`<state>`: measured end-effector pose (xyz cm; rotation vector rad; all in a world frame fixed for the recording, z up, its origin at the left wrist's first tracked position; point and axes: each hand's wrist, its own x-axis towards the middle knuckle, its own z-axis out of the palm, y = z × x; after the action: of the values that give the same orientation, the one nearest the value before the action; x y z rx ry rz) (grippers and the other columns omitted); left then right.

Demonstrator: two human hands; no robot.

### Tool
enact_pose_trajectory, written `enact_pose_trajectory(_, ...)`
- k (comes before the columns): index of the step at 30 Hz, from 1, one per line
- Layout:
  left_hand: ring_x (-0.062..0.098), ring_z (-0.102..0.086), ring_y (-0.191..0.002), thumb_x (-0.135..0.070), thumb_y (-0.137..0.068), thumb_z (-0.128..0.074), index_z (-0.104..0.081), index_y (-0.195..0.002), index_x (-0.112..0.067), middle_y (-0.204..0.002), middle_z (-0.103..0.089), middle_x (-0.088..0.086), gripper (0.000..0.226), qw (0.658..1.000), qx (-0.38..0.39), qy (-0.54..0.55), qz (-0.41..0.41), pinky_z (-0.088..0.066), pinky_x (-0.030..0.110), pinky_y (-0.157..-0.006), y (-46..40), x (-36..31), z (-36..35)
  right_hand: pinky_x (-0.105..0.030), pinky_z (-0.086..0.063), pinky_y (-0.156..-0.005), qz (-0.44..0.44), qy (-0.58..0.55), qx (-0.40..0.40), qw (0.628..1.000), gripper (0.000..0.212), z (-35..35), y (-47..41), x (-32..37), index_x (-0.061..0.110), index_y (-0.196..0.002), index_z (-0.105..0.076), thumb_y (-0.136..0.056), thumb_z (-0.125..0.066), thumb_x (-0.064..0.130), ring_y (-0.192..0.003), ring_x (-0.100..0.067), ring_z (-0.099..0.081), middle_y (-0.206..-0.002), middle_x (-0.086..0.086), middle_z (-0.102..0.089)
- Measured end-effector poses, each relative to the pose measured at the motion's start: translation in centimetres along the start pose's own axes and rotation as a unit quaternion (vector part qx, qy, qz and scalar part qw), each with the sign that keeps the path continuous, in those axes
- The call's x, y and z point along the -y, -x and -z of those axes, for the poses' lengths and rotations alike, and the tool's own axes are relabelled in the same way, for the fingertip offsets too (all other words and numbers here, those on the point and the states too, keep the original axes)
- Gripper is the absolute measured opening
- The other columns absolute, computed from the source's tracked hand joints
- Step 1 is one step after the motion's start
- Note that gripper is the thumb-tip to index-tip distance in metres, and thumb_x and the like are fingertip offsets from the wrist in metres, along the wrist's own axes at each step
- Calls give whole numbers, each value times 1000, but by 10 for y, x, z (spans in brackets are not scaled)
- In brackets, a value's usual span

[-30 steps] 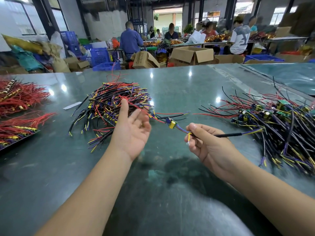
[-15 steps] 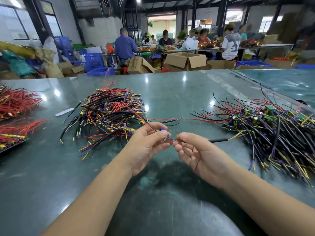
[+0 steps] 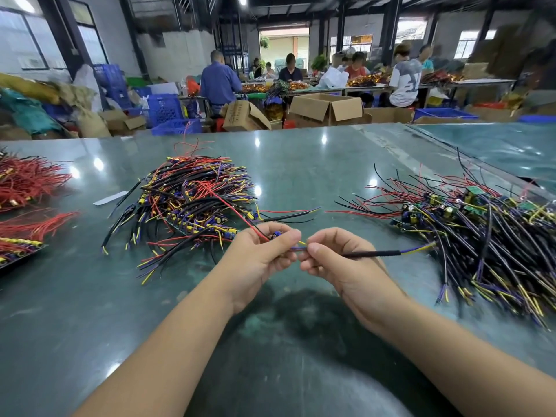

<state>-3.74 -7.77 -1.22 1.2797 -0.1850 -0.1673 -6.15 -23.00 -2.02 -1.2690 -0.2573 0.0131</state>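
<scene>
a glossy dark green bench carries a tangled heap of black, red, yellow and purple wires left of centre. a wider heap of wires with small circuit boards lies at right, red wire bundles at the left edge, and a white paper strip just beside the first heap.

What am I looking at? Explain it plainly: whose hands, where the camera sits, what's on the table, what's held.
No machine here: these are a person's two bare hands, seen from a wide-angle camera worn on their head, looking forward and down. The left hand and right hand both pinch the same wire lead. Its black sleeve sticks out to the right, with purple and yellow wires at the tip. On the green table lie a mixed wire pile beyond the left hand, a second pile with small circuit boards on the right, and red wires at the far left. Other people work at tables behind.
</scene>
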Motion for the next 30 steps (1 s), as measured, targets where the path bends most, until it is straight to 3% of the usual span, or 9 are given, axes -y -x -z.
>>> enact_pose_trajectory(4,7,-63,-57,-20,-67,-70,-71,-78,-7,-69,-69,6,16,999,2,8,33,-51,14,-53,1,-3,3,-22,-54,-66,48,67,4,997,15,0,-1,2,6,-83,-58,-90,-54,-7,-63,-13,-66,-75,-7,-72)
enact_pose_trajectory(10,10,-65,-59,-20,-72,-67,-73,-80,-7,-75,-71,10,17,996,24,60,59,-53,15,-55,4,-8,1,-22,-54,-67,83,76,2,994,15,2,-2,5,8,-84,-60,-88,-57,-6,-66,-13,-67,-76,-7,-73)
enact_pose_trajectory(18,11,-64,-54,-19,-74,-67,-71,-71,-10,-67,-68,4,10,994,-41,93,38,-52,17,-49,2,-8,-2,-19,-51,-64,18,-56,-2,998,6,8,-5,3,8,-79,-62,-74,-65,7,-62,-12,-59,-71,-6,-65)
enact_pose_trajectory(21,11,-62,-50,-26,-81,-64,-72,-63,-14,-65,-68,5,23,994,-65,77,45,-51,17,-47,1,-7,-4,-19,-52,-68,12,-80,13,997,6,8,-5,1,10,-75,-65,-71,-66,7,-65,-13,-62,-72,-5,-64)
enact_pose_trajectory(25,8,-65,-56,-29,-70,-67,-75,-67,-14,-68,-69,5,17,991,-28,128,30,-52,15,-51,3,-10,-5,-18,-53,-69,5,-153,12,988,8,7,-7,5,10,-72,-66,-71,-64,3,-68,-11,-64,-73,-4,-63)
enact_pose_trajectory(30,9,-68,-59,-14,-63,-67,-77,-68,-12,-67,-70,4,11,989,4,148,10,-53,14,-53,5,-11,-7,-17,-54,-67,-47,-240,-13,969,15,9,-6,11,14,-65,-71,-70,-63,2,-67,-10,-66,-74,-4,-65)
